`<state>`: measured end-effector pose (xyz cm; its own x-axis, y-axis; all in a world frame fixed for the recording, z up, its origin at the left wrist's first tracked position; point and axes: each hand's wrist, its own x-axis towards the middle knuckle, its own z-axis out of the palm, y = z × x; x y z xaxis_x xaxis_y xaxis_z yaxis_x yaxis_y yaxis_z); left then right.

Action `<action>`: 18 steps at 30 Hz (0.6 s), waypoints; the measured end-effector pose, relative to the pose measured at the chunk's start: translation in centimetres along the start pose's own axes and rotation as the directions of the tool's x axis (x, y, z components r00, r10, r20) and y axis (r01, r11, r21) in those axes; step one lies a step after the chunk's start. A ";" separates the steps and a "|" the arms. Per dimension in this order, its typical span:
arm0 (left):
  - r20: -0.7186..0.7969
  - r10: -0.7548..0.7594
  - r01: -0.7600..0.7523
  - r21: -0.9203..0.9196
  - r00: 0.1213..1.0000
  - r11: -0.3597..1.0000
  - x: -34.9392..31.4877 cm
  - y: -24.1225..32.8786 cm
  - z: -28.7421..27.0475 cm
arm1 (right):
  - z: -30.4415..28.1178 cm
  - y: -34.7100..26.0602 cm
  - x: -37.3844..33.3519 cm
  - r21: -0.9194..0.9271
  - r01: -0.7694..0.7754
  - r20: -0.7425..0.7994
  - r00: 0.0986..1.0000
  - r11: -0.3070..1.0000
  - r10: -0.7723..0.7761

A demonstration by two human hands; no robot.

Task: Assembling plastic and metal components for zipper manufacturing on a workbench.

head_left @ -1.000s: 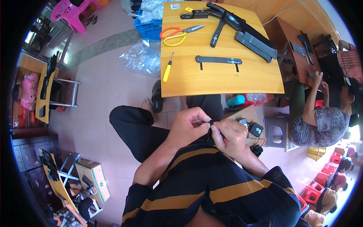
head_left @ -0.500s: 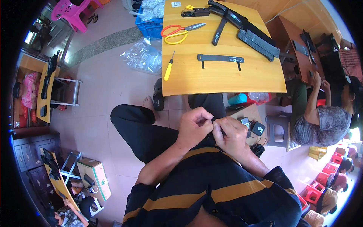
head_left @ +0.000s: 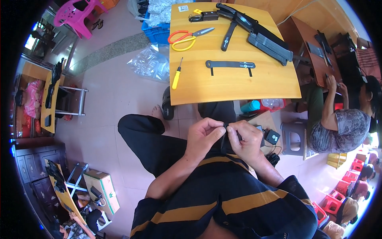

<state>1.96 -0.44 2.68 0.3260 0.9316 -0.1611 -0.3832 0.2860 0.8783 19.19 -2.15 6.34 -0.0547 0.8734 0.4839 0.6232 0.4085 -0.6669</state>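
Left hand (head_left: 203, 137): As thumb and forefinger meet, their tips appear pinched on a black piece (head_left: 225, 126).
Black piece: between both hands, nearer than the tabletop (head_left: 234, 87); mostly hidden, full shape undetermined; judged light, soft and pliable, best gripped at its ends by fingertips.
Right hand (head_left: 246, 137): thumb and forefinger closed on the piece's right side; other fingers curled.
Strip stack (head_left: 268, 48): far right; long, flat, dark grey, likely bendable. Tabletop: smooth, wood-grained.
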 end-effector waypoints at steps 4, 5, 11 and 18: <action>0.000 -0.016 0.016 -0.027 1.000 1.000 0.3 -0.6 -0.3 | 0.2 -0.1 0.0 0.018 0.005 -0.005 1.000 1.000 -0.005; -0.001 -0.014 0.014 -0.025 1.000 1.000 0.4 -0.7 -0.2 | 0.2 0.0 -0.1 0.012 0.006 -0.002 1.000 1.000 -0.006; -0.063 0.102 -0.081 0.272 0.993 0.959 1.1 -0.7 0.2 | 0.6 0.3 -0.3 0.002 -0.018 0.008 1.000 1.000 0.018; 0.078 0.412 -0.380 0.566 0.908 0.731 0.3 1.8 1.8 | -1.4 0.3 1.2 0.219 -0.333 0.248 0.928 0.917 0.278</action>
<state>2.93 -0.05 5.06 0.2053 0.9462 0.2501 0.0854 -0.2719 0.9585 20.44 -1.40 7.51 -0.0710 0.9898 0.1234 0.4192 0.1419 -0.8968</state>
